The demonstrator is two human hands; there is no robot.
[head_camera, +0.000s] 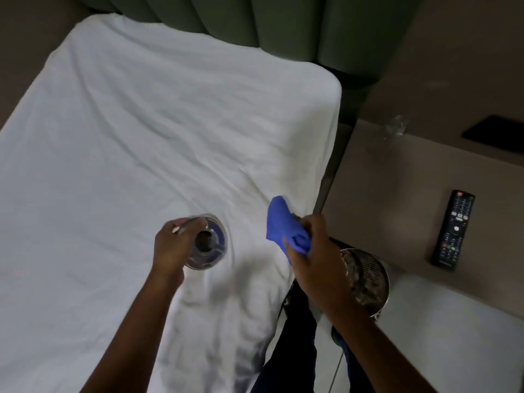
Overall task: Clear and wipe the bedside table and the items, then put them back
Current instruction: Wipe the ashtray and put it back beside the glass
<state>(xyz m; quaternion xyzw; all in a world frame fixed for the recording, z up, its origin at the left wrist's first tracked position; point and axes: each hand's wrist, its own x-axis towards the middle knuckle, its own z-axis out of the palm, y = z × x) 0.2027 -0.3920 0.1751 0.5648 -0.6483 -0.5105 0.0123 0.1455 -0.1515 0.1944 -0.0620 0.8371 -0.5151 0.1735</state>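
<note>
My left hand (173, 245) grips a clear drinking glass (208, 241) by its side, holding it over the white bed sheet (141, 137); I look down into its mouth. My right hand (314, 251) is closed around a crumpled blue cloth (283, 225), held above the bed's right edge, apart from the glass. To the right stands the beige bedside table (382, 194). On it lie a black remote control (453, 229) near the front and a second clear glass (395, 127) at the back.
A round metal bin (368, 282) with a patterned inside stands on the floor below my right wrist, in front of the table. A green padded headboard (255, 18) runs along the top. A dark rectangular object (494, 133) sits at the table's back right.
</note>
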